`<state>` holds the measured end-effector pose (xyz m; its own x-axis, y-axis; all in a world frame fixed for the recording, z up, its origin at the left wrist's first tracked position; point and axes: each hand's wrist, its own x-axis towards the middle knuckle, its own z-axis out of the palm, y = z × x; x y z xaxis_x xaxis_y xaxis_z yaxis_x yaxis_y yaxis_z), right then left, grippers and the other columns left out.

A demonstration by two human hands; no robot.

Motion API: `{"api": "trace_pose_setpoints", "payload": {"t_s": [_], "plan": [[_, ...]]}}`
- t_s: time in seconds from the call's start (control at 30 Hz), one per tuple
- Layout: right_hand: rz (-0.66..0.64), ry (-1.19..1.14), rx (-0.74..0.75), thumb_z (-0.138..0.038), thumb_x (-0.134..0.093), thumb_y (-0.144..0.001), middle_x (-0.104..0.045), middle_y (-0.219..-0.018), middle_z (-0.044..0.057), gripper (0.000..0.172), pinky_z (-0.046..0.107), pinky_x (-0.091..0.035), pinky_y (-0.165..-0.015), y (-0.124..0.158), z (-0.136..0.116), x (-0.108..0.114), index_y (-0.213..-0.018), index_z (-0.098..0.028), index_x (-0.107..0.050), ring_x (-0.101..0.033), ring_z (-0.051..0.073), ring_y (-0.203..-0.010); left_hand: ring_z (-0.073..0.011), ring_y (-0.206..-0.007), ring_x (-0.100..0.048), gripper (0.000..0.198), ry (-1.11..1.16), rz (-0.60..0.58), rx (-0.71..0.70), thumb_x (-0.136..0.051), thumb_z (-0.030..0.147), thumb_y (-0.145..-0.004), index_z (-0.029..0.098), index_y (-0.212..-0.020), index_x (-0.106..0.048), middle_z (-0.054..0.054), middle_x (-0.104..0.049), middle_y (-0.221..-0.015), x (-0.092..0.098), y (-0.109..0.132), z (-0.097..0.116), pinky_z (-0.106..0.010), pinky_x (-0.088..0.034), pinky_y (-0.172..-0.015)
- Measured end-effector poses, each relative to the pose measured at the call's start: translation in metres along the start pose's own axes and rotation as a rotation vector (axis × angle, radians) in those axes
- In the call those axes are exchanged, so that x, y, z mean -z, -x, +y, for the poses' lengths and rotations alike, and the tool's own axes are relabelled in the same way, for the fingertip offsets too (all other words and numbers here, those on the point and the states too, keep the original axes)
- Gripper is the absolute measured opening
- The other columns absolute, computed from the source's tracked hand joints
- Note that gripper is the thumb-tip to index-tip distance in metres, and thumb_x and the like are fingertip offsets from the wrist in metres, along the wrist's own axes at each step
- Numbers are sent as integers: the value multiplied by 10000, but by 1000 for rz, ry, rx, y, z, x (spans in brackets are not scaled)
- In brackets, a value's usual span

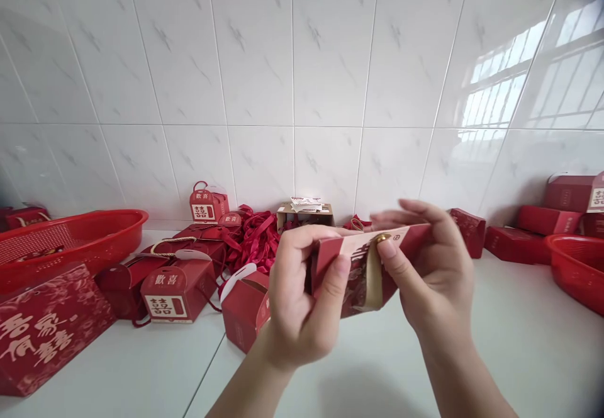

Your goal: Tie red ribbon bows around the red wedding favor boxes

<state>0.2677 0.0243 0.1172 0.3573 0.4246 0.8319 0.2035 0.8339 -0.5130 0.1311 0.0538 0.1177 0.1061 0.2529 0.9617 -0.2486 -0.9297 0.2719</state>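
Left hand (299,308) and right hand (436,267) clamped on red box (356,284), right of centre.
Right thumb on stud (382,238); loose grip could let the strap (374,282) spring free, hard squeeze could crease it. Basket (116,238), left edge: small items (44,252), unclear. Brown box (325,214), centre: white slips (306,204) on top.

A person's left hand (304,308) grips a red box (352,292) above the worktop (504,349), thumb in front. The right hand (436,273) holds its other side, its thumb by a round gold piece (383,238) at the top of a gold ribbon (374,282); its other fingers are behind, partly blurred. To the left, small boxes (182,286) stand near a red basket (129,220). Dark red ribbons (257,235) lie heaped beside a brown carton (283,220) at the tiled wall (262,59). Another red basket (578,276) sits at the far right.
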Motion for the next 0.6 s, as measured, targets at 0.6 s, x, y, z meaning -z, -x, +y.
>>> {"api": "trace_pose_setpoints", "payload": {"t_s": [0.6], "plan": [[-60, 171, 252, -110, -710, -775, -612, -842, 22, 279, 284, -533, -587, -8, 16, 14, -973, -230, -555, -625, 168, -741, -119, -459, -565, 114, -719, -164, 287, -699, 319, -816, 249, -729, -677, 45, -649, -572, 47, -19, 28, -227, -425, -396]]}}
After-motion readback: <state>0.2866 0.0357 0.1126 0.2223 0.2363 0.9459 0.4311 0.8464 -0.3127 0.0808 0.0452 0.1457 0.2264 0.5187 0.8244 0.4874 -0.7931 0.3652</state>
